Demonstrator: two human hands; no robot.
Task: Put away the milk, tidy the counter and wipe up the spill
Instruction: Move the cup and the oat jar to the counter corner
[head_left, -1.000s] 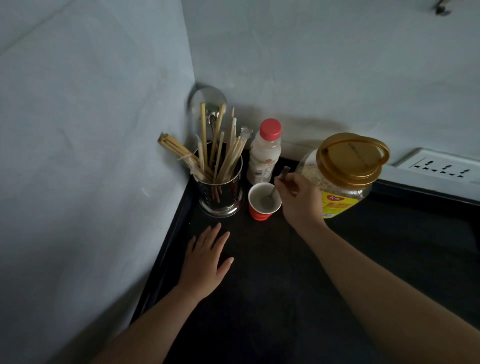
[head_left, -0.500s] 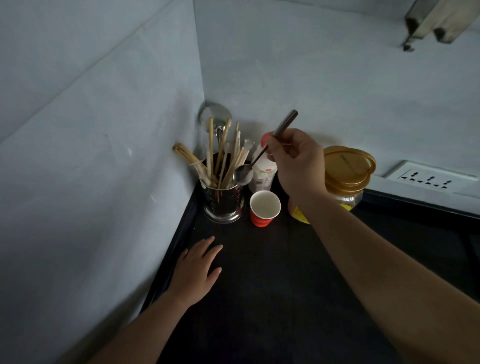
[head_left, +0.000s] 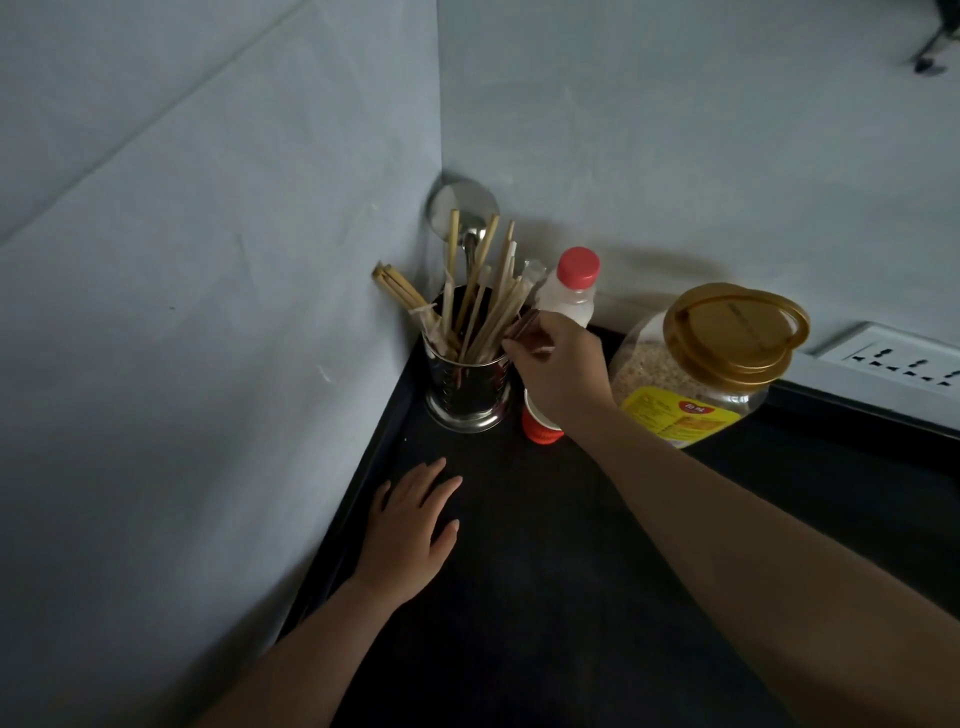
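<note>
Right hand (head_left: 558, 371) reaches over the red paper cup (head_left: 540, 428) to the steel utensil holder (head_left: 467, 387) in the table's corner, fingers pinched round a dark spoon handle (head_left: 522, 332) at the holder's rim. Looks like the spoon is being dropped in among the chopsticks (head_left: 480, 291), as part of tidying. Grip is a closed fingertip pinch, not a fist; the spoon's bowl is hidden inside the holder.

Left hand (head_left: 410, 525) lies flat and spread on the dark table (head_left: 545, 597), palm down, holding nothing, probably just bracing during the lean in.

Milk bottle (head_left: 569, 291), red cap on, stands upright against the back wall, just behind the right hand and between the holder and the oat jar (head_left: 696, 364). Not put away yet. The cup sits right beside the holder, mostly covered by the wrist. No spill visible on the dark surface; too dim to tell.
</note>
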